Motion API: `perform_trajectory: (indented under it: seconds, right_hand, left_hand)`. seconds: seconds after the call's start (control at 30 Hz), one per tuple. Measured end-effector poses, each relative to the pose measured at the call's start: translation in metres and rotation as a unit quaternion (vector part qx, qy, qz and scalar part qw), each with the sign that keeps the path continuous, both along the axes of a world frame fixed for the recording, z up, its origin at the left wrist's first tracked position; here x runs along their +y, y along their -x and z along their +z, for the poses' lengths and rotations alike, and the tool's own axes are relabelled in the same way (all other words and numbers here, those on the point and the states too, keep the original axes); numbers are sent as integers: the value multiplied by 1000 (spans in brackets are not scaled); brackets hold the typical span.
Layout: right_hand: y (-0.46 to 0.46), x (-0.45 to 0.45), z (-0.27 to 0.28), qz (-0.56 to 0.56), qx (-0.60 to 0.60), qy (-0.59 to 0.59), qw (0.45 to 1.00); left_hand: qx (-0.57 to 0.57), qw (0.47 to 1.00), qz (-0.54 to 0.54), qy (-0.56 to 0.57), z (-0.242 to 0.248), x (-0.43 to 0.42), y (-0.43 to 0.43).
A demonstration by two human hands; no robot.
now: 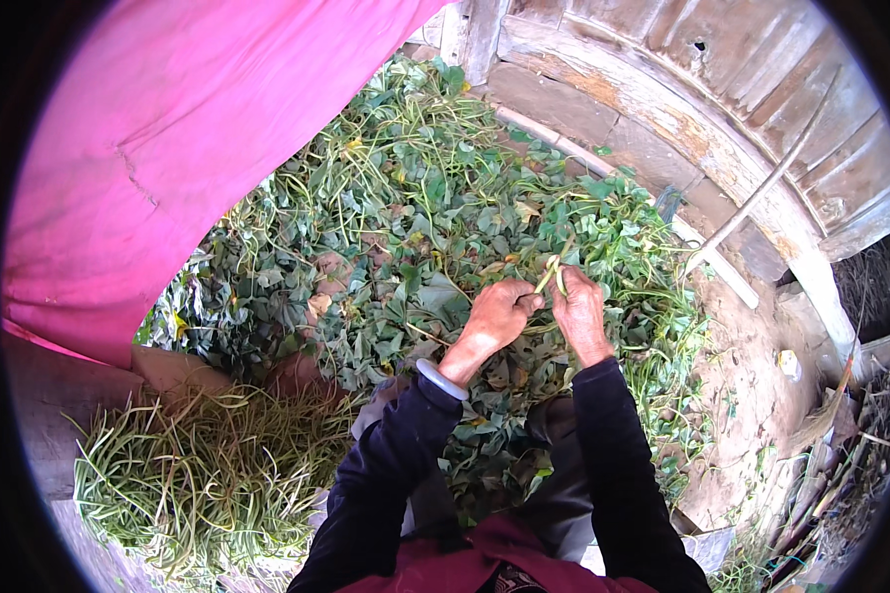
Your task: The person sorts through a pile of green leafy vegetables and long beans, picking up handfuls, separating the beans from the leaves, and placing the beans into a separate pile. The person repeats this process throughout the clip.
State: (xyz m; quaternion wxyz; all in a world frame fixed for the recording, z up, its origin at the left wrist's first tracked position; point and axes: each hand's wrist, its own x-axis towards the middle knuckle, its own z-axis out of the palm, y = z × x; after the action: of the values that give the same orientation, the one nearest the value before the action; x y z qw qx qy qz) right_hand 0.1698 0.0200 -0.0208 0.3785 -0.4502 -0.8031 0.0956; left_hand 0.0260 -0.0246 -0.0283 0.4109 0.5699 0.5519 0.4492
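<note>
Both hands meet in front of me over a wide spread of cut leafy vines (430,215), their broad green leaves mixed with some yellowed ones. Between thumb and fingers, my left hand (493,315) pinches a pale green stem (547,276). Close beside it, my right hand (582,311) grips the same stem or small bunch, which is bent into a loop between the fingertips. How many stems are held cannot be made out. To my left lies a heap of long, leafless green stems (200,474).
A pink cloth (178,126) hangs at the upper left. Beyond the vines stands a weathered plank wall (771,81), with a wooden stick (771,174) leaning on it. Bare earth (742,393) shows at right, near a straw broom (823,419) and dry twigs (816,504).
</note>
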Motion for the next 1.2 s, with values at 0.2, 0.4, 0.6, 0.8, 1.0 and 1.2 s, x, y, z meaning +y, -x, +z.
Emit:
perform_trajectory:
  seconds: [0.2, 0.4, 0.6, 0.8, 1.0, 1.2]
  right_hand:
    - [-32, 32, -16, -231, -209, 114, 943]
    - [-38, 23, -10, -9, 237, 333, 912]
    - [4, -9, 6, 117, 336, 430, 829]
    - [14, -21, 16, 142, 393, 546, 726]
    - [17, -28, 16, 262, 302, 570, 718]
    - [14, -28, 19, 300, 260, 563, 725]
  left_hand:
    - [-192, 972, -70, 114, 13, -17, -7]
    - [-358, 929, 34, 90, 25, 4, 17]
    - [-397, 910, 8, 119, 19, 9, 27]
    - [-416, 901, 32, 118, 23, 11, 40]
    - [-402, 909, -47, 97, 31, 7, 38]
    - [-362, 922, -125, 59, 37, 5, 43]
